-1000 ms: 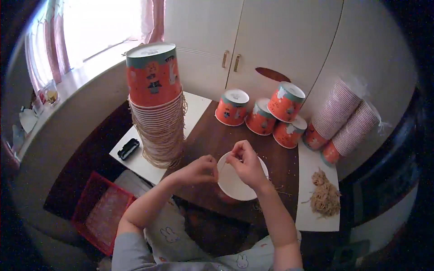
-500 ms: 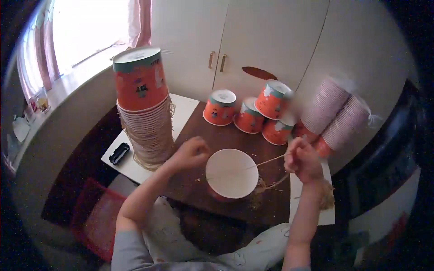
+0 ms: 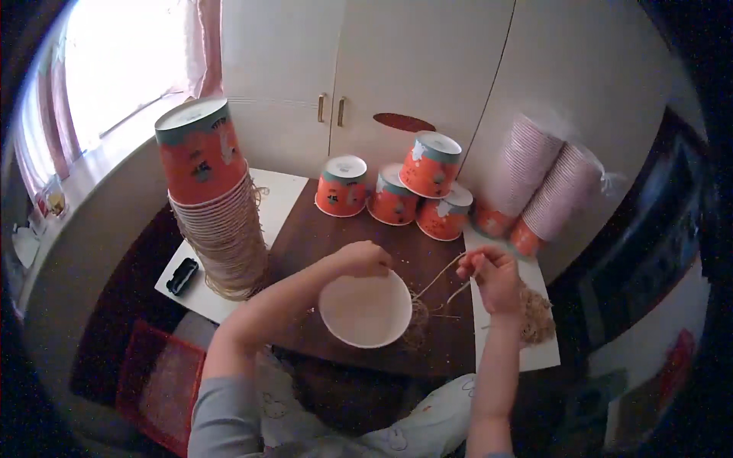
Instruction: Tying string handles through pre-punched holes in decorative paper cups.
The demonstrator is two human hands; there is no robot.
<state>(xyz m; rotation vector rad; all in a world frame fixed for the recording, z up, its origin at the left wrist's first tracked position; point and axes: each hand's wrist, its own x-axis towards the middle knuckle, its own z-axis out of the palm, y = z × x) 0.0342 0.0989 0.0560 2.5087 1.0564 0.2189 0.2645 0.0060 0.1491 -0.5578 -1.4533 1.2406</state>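
Note:
A paper bucket (image 3: pixel 365 311) stands mouth up on the brown table, its white inside facing me. My left hand (image 3: pixel 365 259) is closed at the bucket's far rim, palm down; whatever its fingers pinch is hidden. To the right of the bucket, my right hand (image 3: pixel 492 278) is closed on a piece of twine (image 3: pixel 437 279), which loops down from the fingertips toward the bucket's right side. A small tangle of loose twine (image 3: pixel 416 324) lies against that side. Beyond my right wrist, a larger bundle of twine (image 3: pixel 537 317) rests on a white board.
A tall stack of nested orange buckets (image 3: pixel 202 164), with twine hanging from it, rises at left beside a black object (image 3: pixel 182 276). Several upturned orange buckets (image 3: pixel 341 187) stand at the back. Two leaning stacks of cups (image 3: pixel 561 191) are behind right. A red mesh basket (image 3: pixel 162 385) sits lower left.
My left hand has moved right, from beside the bucket to its far rim. The twine, stretched across the mouth before, now hangs in a slack loop at the right. The whole view has shifted slightly.

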